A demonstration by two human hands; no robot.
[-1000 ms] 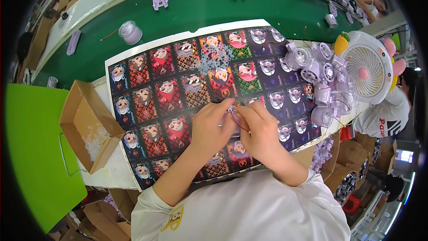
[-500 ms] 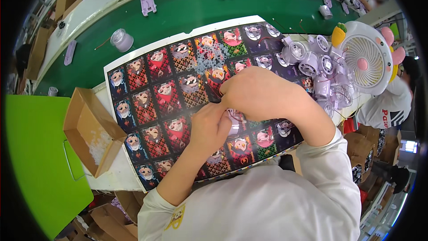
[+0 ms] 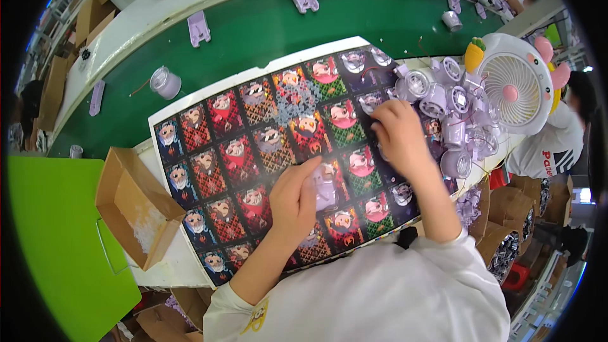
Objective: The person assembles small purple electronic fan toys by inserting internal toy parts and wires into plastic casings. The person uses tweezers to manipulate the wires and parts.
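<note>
My left hand (image 3: 293, 201) is closed around the side of a lilac plastic cup (image 3: 326, 191) resting over the printed sheet (image 3: 212, 212); its forefinger points forward past the cup's top. My right hand (image 3: 400, 134) is apart from it, over the sheet's right part, with loosely curved fingers and nothing visible in them. Just beyond the right hand lies a heap of lilac cups (image 3: 453, 128) with clear rims and thin red wires. A small pile of translucent grey rings (image 3: 297, 100) is spread on the sheet's far middle.
An open cardboard box (image 3: 120, 191) holding small clear pieces stands at the left, beside a bright green panel (image 3: 60, 234). Behind the sheet runs a green belt (image 3: 247, 25) carrying lilac housings (image 3: 199, 28) and a cup (image 3: 165, 82). A white fan (image 3: 513, 85) stands right; other people work beyond.
My right hand has parted from the left and moved right, toward the heap of cups. The left hand stays at the lilac cup, which is now more exposed. The view has shifted slightly.
</note>
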